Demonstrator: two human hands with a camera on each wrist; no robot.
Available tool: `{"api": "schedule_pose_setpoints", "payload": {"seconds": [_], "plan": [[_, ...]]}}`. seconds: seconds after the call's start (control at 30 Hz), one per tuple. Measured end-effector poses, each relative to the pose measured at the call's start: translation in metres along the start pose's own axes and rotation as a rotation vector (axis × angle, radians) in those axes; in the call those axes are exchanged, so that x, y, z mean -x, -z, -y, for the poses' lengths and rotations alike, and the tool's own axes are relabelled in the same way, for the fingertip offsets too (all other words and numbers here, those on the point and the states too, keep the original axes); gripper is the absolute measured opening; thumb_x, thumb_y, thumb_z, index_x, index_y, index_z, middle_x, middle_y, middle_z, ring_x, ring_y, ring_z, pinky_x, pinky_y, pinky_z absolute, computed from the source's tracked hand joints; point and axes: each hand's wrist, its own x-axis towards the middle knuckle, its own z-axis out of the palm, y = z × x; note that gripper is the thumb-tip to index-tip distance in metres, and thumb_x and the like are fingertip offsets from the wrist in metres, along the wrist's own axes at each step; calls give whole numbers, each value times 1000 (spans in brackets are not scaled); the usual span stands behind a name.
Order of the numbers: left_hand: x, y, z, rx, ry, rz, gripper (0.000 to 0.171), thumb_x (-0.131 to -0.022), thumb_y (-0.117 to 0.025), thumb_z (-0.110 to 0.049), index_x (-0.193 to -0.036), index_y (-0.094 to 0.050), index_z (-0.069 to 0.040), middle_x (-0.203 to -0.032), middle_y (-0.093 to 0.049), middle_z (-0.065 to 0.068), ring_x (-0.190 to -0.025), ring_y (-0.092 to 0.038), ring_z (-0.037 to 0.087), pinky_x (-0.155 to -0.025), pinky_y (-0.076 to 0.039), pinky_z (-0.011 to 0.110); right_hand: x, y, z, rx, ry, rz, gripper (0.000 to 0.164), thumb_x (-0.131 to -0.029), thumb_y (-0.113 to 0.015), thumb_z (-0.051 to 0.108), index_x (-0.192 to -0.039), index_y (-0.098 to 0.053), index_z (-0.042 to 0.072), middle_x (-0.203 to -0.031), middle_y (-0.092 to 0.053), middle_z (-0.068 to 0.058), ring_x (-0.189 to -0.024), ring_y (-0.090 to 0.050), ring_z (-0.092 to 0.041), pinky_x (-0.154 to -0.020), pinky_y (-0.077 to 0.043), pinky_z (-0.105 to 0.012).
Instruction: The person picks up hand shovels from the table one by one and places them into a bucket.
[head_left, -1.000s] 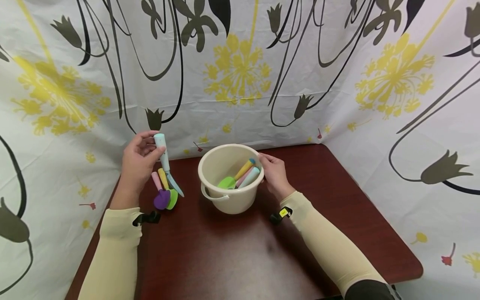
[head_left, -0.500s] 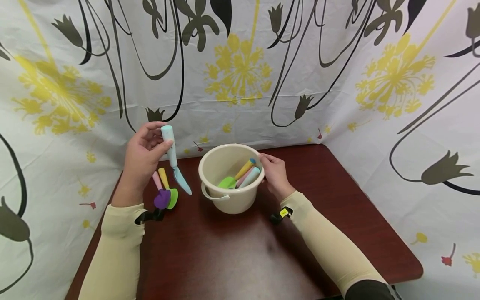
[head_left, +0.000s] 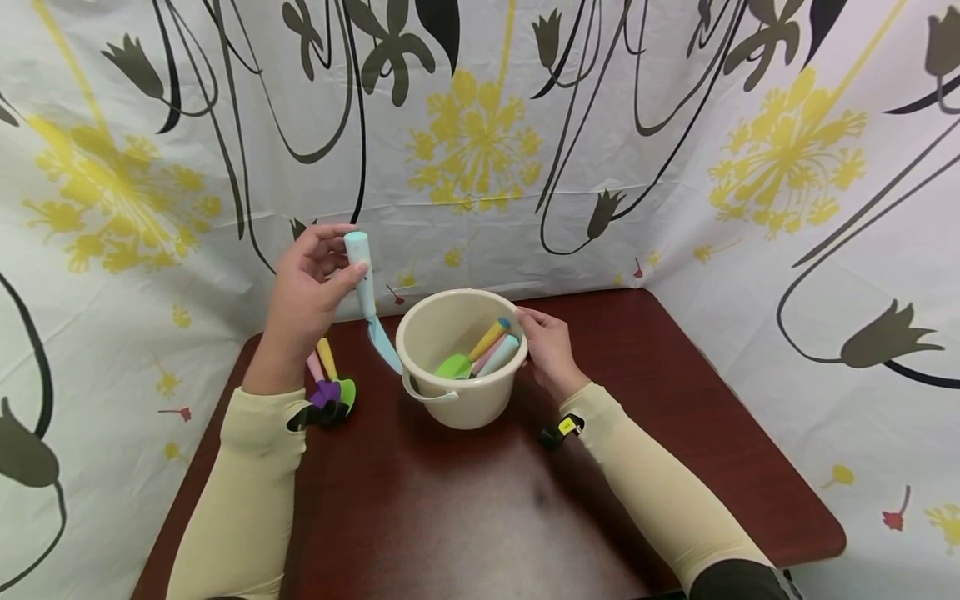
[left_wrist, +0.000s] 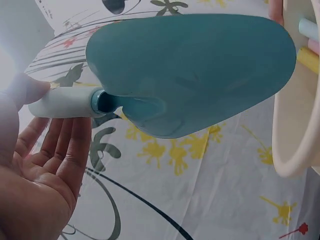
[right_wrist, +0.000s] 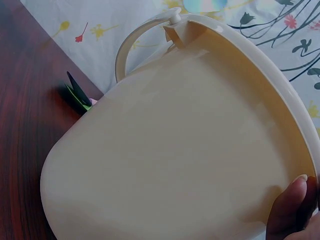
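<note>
My left hand [head_left: 298,287] pinches a light-blue toy shovel [head_left: 364,279] by its handle, thumb on one side and fingers on the other. Its blade [left_wrist: 195,75] points down, and in the head view the tip overlaps the left rim of a cream bucket [head_left: 468,408]. On the bucket's far side, my right hand [head_left: 550,350] grips the rim. Inside lie a green shovel [head_left: 454,366] with a yellow handle, a light-blue handle [head_left: 500,355] and a pink handle. The bucket's bail [head_left: 438,398] hangs down in front.
On the dark red table [head_left: 480,517], left of the bucket, lie a purple shovel [head_left: 324,392] with a pink handle and another green shovel [head_left: 348,393] with a yellow handle, partly hidden by my left wrist. Flower-printed white cloth [head_left: 480,242] hangs behind and along both sides.
My left hand has moved right and up with the light-blue shovel, bringing its blade from above the table shovels to the bucket's rim. The right hand and bucket stay put.
</note>
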Motion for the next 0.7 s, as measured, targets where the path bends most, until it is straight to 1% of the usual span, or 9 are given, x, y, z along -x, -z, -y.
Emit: {"api": "schedule_pose_setpoints", "payload": {"seconds": [0.17, 0.4, 0.5, 0.7], "plan": [[-6, -9, 0, 22, -15, 10, 39, -102, -76, -4, -140, -68, -10, -122, -68, 9, -104, -67, 26, -87, -59, 27, 1, 1, 0, -7, -6, 10, 35, -112, -68, 30, -139, -76, 9, -127, -75, -24, -49, -59, -10, -42, -47, -22], [-12, -19, 5, 42, -9, 39, 38, -102, -75, -2, -139, -68, -9, -121, -67, 8, -104, -67, 26, -86, -60, 27, 1, 1, 0, -14, -14, 19, 36, -112, -68, 31, -140, -76, 10, -129, -75, -23, -52, -60, -11, -43, -46, -23], [-14, -23, 9, 31, -3, 53, 39, -102, -75, -3, -140, -67, -9, -120, -66, 7, -105, -68, 25, -86, -59, 28, 0, 1, 0, -13, -9, 14, 35, -112, -68, 30, -139, -76, 9, -126, -76, -22, -51, -59, -10, -42, -46, -22], [-18, -33, 16, -6, 9, 94, 44, -102, -76, -2, -144, -63, -3, -118, -66, 8, -103, -70, 24, -80, -59, 28, 0, 0, -1, -3, 0, -1, 33, -111, -69, 27, -137, -77, 8, -120, -78, -21, -48, -58, -10, -40, -46, -22]]}}
